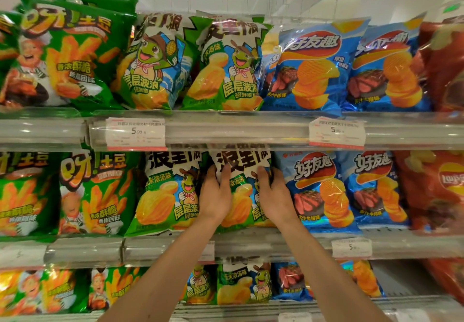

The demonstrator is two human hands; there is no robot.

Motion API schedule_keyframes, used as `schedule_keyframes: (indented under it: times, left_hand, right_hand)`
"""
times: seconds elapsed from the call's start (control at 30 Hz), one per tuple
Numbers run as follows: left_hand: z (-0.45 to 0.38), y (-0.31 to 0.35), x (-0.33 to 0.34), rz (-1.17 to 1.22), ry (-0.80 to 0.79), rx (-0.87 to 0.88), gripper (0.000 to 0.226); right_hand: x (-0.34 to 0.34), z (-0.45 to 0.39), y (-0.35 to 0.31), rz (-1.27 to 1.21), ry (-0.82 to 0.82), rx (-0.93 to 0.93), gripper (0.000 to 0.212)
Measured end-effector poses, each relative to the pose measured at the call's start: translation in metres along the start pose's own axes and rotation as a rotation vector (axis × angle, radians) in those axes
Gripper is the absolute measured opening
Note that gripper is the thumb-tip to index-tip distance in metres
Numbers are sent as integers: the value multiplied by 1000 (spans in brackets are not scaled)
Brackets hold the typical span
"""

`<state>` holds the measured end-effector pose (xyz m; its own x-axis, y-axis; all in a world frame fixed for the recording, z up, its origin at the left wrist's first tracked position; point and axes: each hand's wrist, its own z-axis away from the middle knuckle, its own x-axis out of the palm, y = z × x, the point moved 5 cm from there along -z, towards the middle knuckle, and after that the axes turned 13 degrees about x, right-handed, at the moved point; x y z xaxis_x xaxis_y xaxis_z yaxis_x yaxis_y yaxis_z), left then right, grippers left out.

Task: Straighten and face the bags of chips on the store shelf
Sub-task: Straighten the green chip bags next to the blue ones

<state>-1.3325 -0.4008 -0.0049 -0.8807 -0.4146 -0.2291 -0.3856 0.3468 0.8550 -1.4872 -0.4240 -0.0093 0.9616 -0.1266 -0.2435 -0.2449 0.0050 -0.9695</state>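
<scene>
On the middle shelf stands a green and white turtle chip bag (pixel 242 171), upright and facing front. My left hand (pixel 217 193) grips its left edge and my right hand (pixel 273 193) grips its right edge, fingers wrapped around the sides. Much of the bag's lower front is hidden behind my hands. A matching turtle bag (pixel 165 191) stands just to its left, touching it. Blue steak-flavour chip bags (pixel 319 188) stand to the right.
Green potato-stick bags (pixel 93 193) fill the left of the middle shelf, red bags (pixel 437 191) the far right. The top shelf holds the same brands, with leaning bags (pixel 155 63). Clear price rails (pixel 226 131) front each shelf. More bags (pixel 243 284) sit on the shelf below.
</scene>
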Motion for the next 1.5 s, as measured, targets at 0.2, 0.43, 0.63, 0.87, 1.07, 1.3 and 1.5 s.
schedule_keyframes:
  times: [0.2,0.43,0.63,0.87,1.07,1.3,1.5]
  left_hand:
    - [4,15,-7,-23,-51,0,65]
    - [32,25,-35,-73,-112,129,64]
    - [78,29,-72,-158,-146,151,35]
    - [116,-1,-107,-116,-159,70,20]
    - [112,-20,-146,-15,-155,76,19]
    - [80,-25,-194,49,-204,184,18]
    - [58,-18,-194,-52,-168,272,40]
  right_hand:
    - [-10,14,-10,9,-59,-14,41]
    - [-38,42,6,41,-119,-116,46]
    - [-63,78,27,72,-83,-173,30]
    - [-64,126,65,125,-62,-44,13]
    - [-35,153,66,188,50,3,15]
    - [22,174,35,189,126,4,15]
    - [60,163,-15,229,125,-113,15]
